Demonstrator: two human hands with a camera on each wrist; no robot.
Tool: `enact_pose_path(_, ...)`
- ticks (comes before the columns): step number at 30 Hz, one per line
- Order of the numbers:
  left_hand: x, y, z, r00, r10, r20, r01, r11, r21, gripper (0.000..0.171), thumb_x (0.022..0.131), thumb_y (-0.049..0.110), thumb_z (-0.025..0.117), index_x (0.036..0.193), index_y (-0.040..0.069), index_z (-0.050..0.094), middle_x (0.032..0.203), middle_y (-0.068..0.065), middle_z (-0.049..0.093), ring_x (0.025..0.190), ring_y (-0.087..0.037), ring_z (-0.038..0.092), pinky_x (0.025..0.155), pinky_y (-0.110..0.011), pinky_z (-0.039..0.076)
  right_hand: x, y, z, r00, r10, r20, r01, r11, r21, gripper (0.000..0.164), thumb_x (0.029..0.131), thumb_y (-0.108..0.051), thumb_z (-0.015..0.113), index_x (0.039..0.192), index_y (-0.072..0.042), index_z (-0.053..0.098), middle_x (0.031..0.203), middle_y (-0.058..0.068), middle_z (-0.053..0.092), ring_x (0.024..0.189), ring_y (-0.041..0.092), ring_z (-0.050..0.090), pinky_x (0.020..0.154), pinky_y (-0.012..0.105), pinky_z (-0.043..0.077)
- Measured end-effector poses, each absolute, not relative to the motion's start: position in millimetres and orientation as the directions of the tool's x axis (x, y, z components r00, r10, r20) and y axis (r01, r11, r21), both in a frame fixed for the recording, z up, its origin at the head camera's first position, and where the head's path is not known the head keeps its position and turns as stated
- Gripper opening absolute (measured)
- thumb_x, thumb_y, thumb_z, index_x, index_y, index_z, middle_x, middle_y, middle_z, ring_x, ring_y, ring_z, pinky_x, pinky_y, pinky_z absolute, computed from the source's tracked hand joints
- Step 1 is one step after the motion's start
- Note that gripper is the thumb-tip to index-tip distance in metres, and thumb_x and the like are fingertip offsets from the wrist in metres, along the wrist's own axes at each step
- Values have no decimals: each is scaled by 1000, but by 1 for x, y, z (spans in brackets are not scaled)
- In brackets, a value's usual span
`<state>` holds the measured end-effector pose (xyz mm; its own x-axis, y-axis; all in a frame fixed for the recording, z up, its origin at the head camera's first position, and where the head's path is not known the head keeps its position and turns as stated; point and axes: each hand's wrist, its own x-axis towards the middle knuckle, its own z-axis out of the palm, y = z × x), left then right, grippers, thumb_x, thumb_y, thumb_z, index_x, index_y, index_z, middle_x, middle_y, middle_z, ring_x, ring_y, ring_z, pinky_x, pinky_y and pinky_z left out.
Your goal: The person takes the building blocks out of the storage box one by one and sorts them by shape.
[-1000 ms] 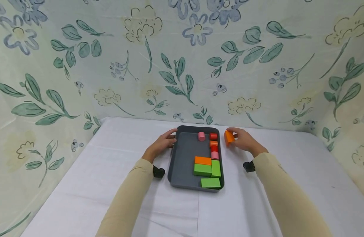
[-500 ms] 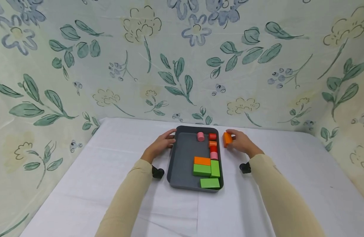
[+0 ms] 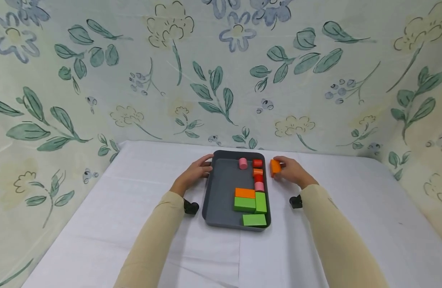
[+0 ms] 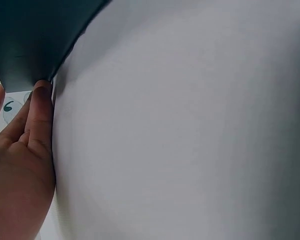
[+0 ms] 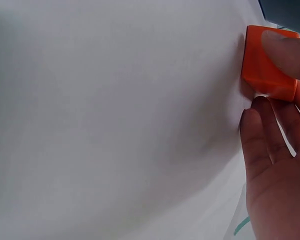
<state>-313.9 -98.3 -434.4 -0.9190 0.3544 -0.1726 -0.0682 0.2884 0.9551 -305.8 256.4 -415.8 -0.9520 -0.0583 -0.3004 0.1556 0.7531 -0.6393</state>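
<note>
A dark grey tray (image 3: 221,188) stands on the white-covered table, with coloured blocks mostly along its right side. At the tray's upper left side, the fairly straight fingers of my left hand (image 3: 192,174) touch the wall; the left wrist view shows this hand (image 4: 22,165) with fingertips against the dark wall. My right hand (image 3: 294,172) pinches an orange block (image 3: 275,168) just outside the tray's right edge. In the right wrist view the thumb of that hand (image 5: 280,175) lies on the face of the orange block (image 5: 262,67), with fingers behind it, close over the cloth.
In the tray lie green blocks (image 3: 244,204), another orange block (image 3: 245,193), a pink cylinder (image 3: 243,163), a red cylinder (image 3: 257,163) and several more small pieces in a column. Behind the table (image 3: 134,180) hangs a flowered cloth (image 3: 214,80).
The whole head view has shifted slightly. My right hand, with the orange block, has come a little closer to the tray. The left hand stays at the tray's wall.
</note>
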Motion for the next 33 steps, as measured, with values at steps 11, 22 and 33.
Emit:
enact_pose_path(11, -315, -102, -432, -925, 335, -177, -79, 286, 955, 60, 99, 10, 49, 155, 24, 34, 159, -17, 37, 143, -32, 45, 113, -48, 43, -307, 251, -412, -954, -86, -287, 124, 758, -640, 71, 91, -9, 61, 155, -10, 31, 157, 22, 34, 138, 42, 36, 119, 58, 32)
enact_pose_path(22, -311, -98, -435, -923, 345, -169, -67, 288, 955, 59, 100, 9, 47, 155, 23, 33, 159, -16, 37, 142, -33, 45, 113, -48, 44, -298, 254, -398, -950, -170, -261, 12, 817, -576, 81, 89, -13, 64, 158, -10, 21, 160, 25, 24, 141, 46, 34, 113, 63, 37)
enact_pose_path(33, -312, -97, -434, -922, 344, -176, -74, 289, 954, 59, 99, 10, 47, 155, 24, 33, 159, -16, 37, 143, -32, 44, 114, -48, 43, -274, 266, -380, -960, -250, -123, -170, 875, -452, 69, 89, -13, 64, 152, -8, 36, 158, 25, 29, 136, 47, 39, 106, 65, 43)
